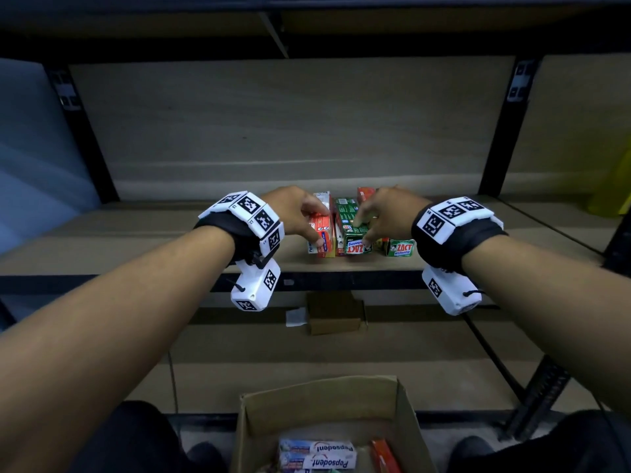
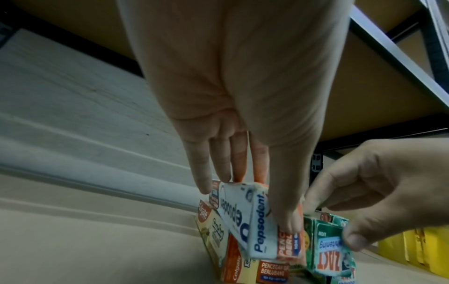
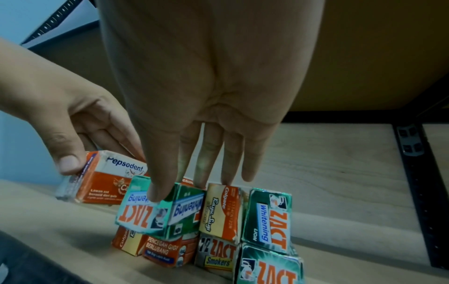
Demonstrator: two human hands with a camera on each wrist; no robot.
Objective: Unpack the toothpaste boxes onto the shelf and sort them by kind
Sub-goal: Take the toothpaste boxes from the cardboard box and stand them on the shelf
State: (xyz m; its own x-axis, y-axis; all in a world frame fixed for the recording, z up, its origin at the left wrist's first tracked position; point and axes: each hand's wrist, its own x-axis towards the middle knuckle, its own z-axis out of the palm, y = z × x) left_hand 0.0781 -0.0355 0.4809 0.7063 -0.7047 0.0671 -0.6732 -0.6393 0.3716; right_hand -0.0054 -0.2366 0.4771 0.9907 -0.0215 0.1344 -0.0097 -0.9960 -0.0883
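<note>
Left hand (image 1: 296,209) grips Pepsodent box (image 1: 321,233); right hand (image 1: 389,213) grips Zact box (image 1: 355,233)

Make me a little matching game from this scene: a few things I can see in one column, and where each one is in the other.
Things:
1. Pepsodent box
2. green Zact Whitening box
3. Zact Smokers box
4. cardboard carton

Places:
A. on the floor below the shelf, with boxes left inside
B. gripped by the left hand
C. bottom layer of the pile on the shelf
D. gripped by the right hand

Pairs: 1-B, 2-D, 3-C, 4-A
</note>
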